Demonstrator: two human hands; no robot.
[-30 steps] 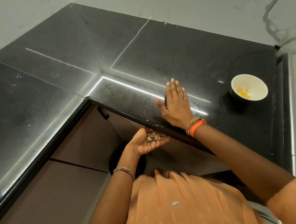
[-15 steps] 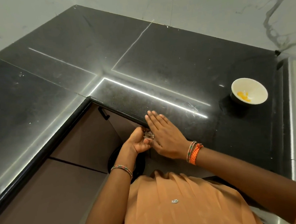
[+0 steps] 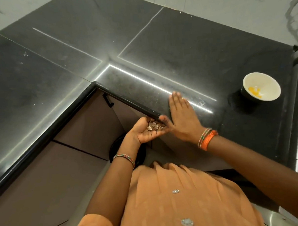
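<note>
Closest to me was the person's orange shirt (image 3: 167, 199), and from it both arms reached toward the counter's edge (image 3: 126, 102). The left hand (image 3: 146, 132), with a beaded bangle (image 3: 124, 158) on its wrist, was tucked just under that edge, palm up. Its fingers were half curled into a shallow cup, a catcher placed so nothing would fall past it. A small heap of pale flakes (image 3: 153, 126) lay in that palm, right against the edge. I took them for bits of shell or peel, though they were too small to be sure.

Just above the edge, the right hand (image 3: 183, 117) lay flat on the black counter (image 3: 176, 58), fingers straight and pressed together, gripping nothing. It wore an orange band (image 3: 209, 139) at the wrist. Its thumb side met the edge beside the cupped palm, so I judged it was serving as a scraper, pushing crumbs over the lip. A few specks showed on the stone near the edge, to the left of it.

Below the edge, a dark round thing (image 3: 115, 149) sat by the cabinet, perhaps a bin, which seemed the likely place for the handful.

Farther back from the edge and off to the right stood a white bowl (image 3: 264, 77) with a little yellow (image 3: 254, 90) at its bottom, well apart from the sweeping. Beyond it, the pale marbled wall (image 3: 225, 0) closed off the corner.
</note>
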